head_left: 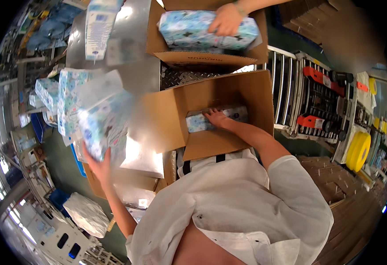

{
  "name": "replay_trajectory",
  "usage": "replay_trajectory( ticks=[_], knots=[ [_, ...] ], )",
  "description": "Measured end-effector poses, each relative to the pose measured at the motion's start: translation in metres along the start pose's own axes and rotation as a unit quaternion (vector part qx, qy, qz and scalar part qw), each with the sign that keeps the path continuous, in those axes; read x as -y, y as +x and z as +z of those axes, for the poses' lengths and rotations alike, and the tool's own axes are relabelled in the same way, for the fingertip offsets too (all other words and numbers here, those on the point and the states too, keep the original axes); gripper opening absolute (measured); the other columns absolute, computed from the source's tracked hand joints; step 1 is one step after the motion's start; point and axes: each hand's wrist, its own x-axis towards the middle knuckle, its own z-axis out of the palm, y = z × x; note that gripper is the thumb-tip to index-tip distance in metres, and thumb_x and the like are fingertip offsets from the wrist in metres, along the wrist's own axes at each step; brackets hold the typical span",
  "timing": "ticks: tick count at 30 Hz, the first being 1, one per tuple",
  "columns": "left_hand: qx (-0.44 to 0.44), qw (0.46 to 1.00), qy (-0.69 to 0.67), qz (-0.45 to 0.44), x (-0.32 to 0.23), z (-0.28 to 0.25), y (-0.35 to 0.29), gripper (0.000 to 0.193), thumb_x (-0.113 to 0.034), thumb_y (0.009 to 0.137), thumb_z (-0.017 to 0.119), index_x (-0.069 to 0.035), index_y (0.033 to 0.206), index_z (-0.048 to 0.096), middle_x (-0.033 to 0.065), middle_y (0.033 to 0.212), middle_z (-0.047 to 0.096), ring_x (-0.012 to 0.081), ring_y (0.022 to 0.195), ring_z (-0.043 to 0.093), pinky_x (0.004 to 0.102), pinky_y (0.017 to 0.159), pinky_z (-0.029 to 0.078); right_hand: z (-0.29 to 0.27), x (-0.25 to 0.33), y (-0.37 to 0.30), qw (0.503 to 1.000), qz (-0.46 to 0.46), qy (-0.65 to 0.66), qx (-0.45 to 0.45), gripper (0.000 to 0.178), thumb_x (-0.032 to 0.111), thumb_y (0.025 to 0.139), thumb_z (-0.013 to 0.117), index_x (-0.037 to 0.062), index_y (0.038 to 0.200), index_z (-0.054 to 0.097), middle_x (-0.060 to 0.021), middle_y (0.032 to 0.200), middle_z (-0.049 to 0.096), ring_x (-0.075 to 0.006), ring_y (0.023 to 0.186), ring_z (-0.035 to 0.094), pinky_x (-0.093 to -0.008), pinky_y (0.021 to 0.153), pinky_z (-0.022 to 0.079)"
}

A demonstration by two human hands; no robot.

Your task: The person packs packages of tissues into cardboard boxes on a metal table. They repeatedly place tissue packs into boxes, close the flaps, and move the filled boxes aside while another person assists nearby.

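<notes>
At the left, my left hand (98, 165) grips the near end of a blue-and-white floral soft pack (102, 121), slightly blurred, above the metal table (136, 77). My right hand (217, 118) reaches into an open cardboard box (251, 95) in front of me. Its fingers lie spread on top of a similar pack (198, 123) on the box's floor, partly covered by the hand. More upright floral packs (68, 104) stand beside the held one, at the table's left edge.
Across from me, another person's hand (226, 20) presses on a large floral pack (180, 28) inside a second cardboard box (153, 35). Another pack (99, 33) is at the far left. A roller conveyor (284, 88) runs to the right, and flattened cardboard (324, 176) lies at lower right.
</notes>
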Motion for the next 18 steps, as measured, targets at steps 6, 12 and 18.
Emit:
replay_trajectory(
  ticks=[6, 12, 18],
  knots=[
    [0.138, 0.986, -0.078, 0.056, -0.12, -0.023, -0.017, 0.088, -0.018, 0.075, 0.079, -0.003, 0.149, 0.034, 0.0169, 0.145, 0.043, 0.0303, 0.133, 0.043, 0.0422, 0.112, 0.032, -0.048, -0.015, -0.007, 0.974, -0.027, 0.225, -0.011, 0.043, 0.017, 0.09, 0.058, 0.0054, 0.131, 0.055, -0.02, 0.11, 0.066, -0.0396, 0.106, 0.063, -0.0469, 0.093, 0.051],
    [0.219, 0.895, -0.106, 0.375, -0.219, 0.106, -0.022, 0.104, -0.008, 0.064, 0.087, -0.005, 0.151, 0.029, 0.019, 0.131, 0.046, 0.0344, 0.117, 0.051, 0.0435, 0.102, 0.041, -0.216, -0.014, -0.262, 0.93, 0.104, 0.168, -0.309, 0.028, 0.009, 0.082, 0.063, 0.0007, 0.109, 0.066, -0.018, 0.114, 0.061, -0.0376, 0.111, 0.055, -0.0431, 0.1, 0.046],
    [0.283, 0.838, 0.046, 0.463, -0.188, 0.221, -0.033, 0.088, -0.019, 0.067, 0.083, -0.02, 0.146, 0.044, 0.0209, 0.135, 0.047, 0.0392, 0.121, 0.047, 0.0501, 0.1, 0.039, -0.173, -0.06, -0.317, 0.861, 0.242, 0.131, -0.427, 0.077, 0.008, 0.082, 0.064, 0.0016, 0.15, 0.029, -0.0222, 0.126, 0.055, -0.0383, 0.114, 0.055, -0.0443, 0.089, 0.051]
  ],
)
